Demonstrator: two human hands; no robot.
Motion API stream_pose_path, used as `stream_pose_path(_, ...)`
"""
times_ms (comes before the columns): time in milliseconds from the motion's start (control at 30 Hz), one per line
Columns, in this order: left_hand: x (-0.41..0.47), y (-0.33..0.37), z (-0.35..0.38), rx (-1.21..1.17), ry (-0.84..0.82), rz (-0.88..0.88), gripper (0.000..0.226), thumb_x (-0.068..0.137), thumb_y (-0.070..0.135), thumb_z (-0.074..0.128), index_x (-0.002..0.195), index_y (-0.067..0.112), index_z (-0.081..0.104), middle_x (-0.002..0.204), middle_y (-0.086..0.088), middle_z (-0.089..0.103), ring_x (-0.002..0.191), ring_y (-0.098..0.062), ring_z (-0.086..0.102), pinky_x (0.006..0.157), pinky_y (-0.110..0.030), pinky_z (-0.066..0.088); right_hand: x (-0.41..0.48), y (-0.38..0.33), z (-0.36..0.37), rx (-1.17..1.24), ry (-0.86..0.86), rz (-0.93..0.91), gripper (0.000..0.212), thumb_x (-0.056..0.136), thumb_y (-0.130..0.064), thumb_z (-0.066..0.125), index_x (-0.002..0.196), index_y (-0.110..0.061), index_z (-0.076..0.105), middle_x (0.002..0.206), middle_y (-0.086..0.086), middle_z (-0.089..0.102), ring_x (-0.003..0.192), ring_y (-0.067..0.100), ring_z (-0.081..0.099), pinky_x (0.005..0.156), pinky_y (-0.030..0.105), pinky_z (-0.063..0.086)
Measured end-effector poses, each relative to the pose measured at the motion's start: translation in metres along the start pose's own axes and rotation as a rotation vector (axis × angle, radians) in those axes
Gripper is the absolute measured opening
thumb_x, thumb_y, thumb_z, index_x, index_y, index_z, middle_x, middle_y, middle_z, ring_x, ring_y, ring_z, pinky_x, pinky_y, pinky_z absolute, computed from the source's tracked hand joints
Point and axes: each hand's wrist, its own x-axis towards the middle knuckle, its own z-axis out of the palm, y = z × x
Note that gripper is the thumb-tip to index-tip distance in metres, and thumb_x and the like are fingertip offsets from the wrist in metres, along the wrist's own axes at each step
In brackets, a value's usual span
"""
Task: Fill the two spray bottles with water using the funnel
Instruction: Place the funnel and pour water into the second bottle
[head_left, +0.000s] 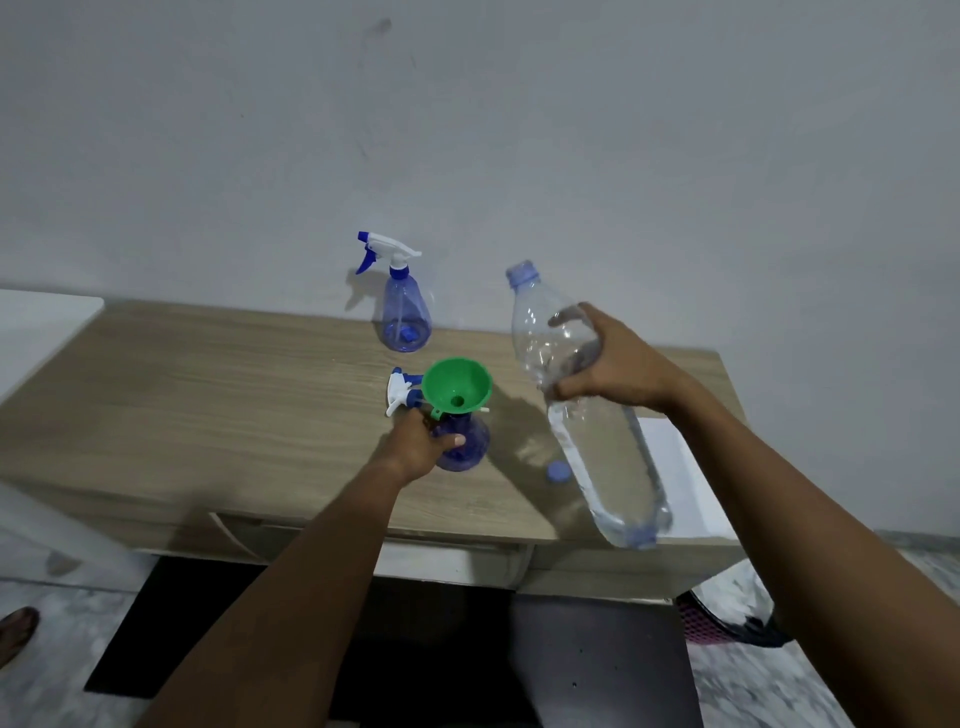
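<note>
— Two spray bottles are standing on the wooden table (208, 389). The far spray bottle (406, 312) is standing upright near the wall, trigger head on. The near spray bottle (467, 447) is carrying the green funnel (456, 387) in its neck.
— Left hand?
— The left hand (418, 441) is gripping the near spray bottle's body, fingers and thumb curling round it. A detached trigger head (402, 392) is lying just left of the funnel.
— Right hand?
— The right hand (608, 364) is wrapping round the clear water bottle (582, 415) mid-body, holding it off the table, right of the funnel. The bottle is tilting, open neck up toward the wall. A blue cap (558, 472) is lying on the table beside it.
</note>
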Motion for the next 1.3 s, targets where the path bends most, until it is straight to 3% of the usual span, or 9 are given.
stream_pose_path(333, -0.041, 0.052, -0.006, -0.032, 0.007, 0.008, 0.056, 0.069, 0.015, 0.086, 0.12, 0.017, 0.061, 0.112, -0.005, 0.072, 0.11, -0.025, 0.067, 0.101, -0.055, 0.052, 0.044, 0.01, 0.023, 0.175, 0.609, -0.086, 0.088, 0.063, -0.026, 0.093, 0.134, -0.031, 0.041, 0.095, -0.009, 0.067, 0.092, 0.011, 0.066, 0.083, 0.022, 0.051)
stream_pose_path(500, -0.05, 0.067, -0.002, -0.055, 0.0, 0.071, 0.049, 0.079, -0.011, 0.076, 0.114, 0.018, 0.057, 0.108, -0.003, 0.068, 0.102, -0.017, 0.066, 0.1, -0.042, 0.052, 0.061, 0.025, 0.038, 0.22, 0.674, -0.067, 0.094, 0.065, -0.025, 0.095, 0.14, -0.025, 0.039, 0.102, -0.024, 0.06, 0.096, 0.013, 0.065, 0.09, 0.027, 0.053)
stream_pose_path(567, -0.05, 0.067, -0.002, -0.047, -0.004, 0.09, 0.05, 0.08, -0.012, 0.075, 0.11, 0.023, 0.057, 0.106, 0.002, 0.067, 0.1, -0.01, 0.065, 0.097, -0.037, 0.052, 0.065, 0.03, 0.04, 0.235, 0.688, -0.05, 0.096, 0.065, -0.028, 0.095, 0.141, -0.027, 0.037, 0.104, -0.014, 0.063, 0.099, 0.014, 0.065, 0.091, 0.029, 0.053)
stream_pose_path(767, -0.049, 0.058, -0.002, -0.104, -0.003, 0.084, 0.052, 0.079, -0.003, 0.08, 0.116, 0.024, 0.057, 0.112, -0.001, 0.07, 0.107, -0.015, 0.066, 0.097, -0.035, 0.051, 0.064, 0.043, 0.038, 0.225, 0.651, -0.076, 0.101, 0.066, -0.031, 0.095, 0.145, -0.024, 0.031, 0.111, -0.032, 0.052, 0.11, 0.013, 0.062, 0.096, 0.033, 0.054)
stream_pose_path(933, -0.053, 0.061, -0.002, -0.103, -0.017, 0.111, 0.053, 0.08, -0.004, 0.079, 0.114, 0.028, 0.055, 0.112, 0.003, 0.068, 0.106, -0.01, 0.065, 0.1, -0.038, 0.051, 0.051, 0.043, 0.049, 0.234, 0.7, 0.044, 0.113, 0.063, -0.041, 0.094, 0.151, -0.028, 0.023, 0.146, 0.001, 0.042, 0.128, 0.018, 0.051, 0.095, 0.034, 0.05)
stream_pose_path(1033, -0.061, 0.059, -0.002, -0.136, -0.04, 0.103, 0.055, 0.076, 0.007, 0.085, 0.109, 0.043, 0.06, 0.113, 0.006, 0.069, 0.11, -0.014, 0.066, 0.103, -0.042, 0.05, 0.025, 0.041, 0.079, 0.147, 0.918, 0.027, 0.084, 0.065, -0.037, 0.091, 0.133, -0.021, 0.046, 0.126, -0.001, 0.046, 0.106, 0.018, 0.055, 0.085, 0.035, 0.052)
stream_pose_path(1133, -0.067, 0.047, -0.001, -0.12, -0.101, 0.085, 0.046, 0.065, 0.041, 0.086, 0.102, 0.06, 0.065, 0.115, 0.0, 0.074, 0.117, -0.024, 0.066, 0.106, -0.052, 0.048, 0.006, 0.048, 0.11, 0.269, 0.572, -0.045, 0.055, 0.071, -0.023, 0.085, 0.118, -0.024, 0.058, 0.111, -0.003, 0.06, 0.097, 0.016, 0.059, 0.085, 0.042, 0.053)
stream_pose_path(1233, -0.068, 0.032, -0.002, -0.034, -0.142, 0.065, 0.046, 0.067, 0.058, 0.084, 0.108, 0.049, 0.068, 0.112, 0.002, 0.075, 0.113, -0.022, 0.068, 0.103, -0.057, 0.049, -0.003, 0.049, 0.121, 0.371, 0.083, -0.048, 0.078, 0.071, -0.01, 0.083, 0.139, -0.028, 0.05, 0.129, -0.002, 0.06, 0.118, 0.004, 0.057, 0.087, 0.015, 0.047)
stream_pose_path(1300, -0.07, 0.032, -0.002, 0.012, -0.153, 0.076, 0.044, 0.07, 0.059, 0.084, 0.108, 0.041, 0.07, 0.109, 0.004, 0.076, 0.109, -0.021, 0.069, 0.1, -0.057, 0.051, -0.004, 0.047, 0.123, 0.396, -0.085, -0.031, 0.094, 0.072, -0.001, 0.086, 0.149, -0.03, 0.04, 0.137, -0.007, 0.056, 0.126, -0.003, 0.051, 0.09, 0.008, 0.043)
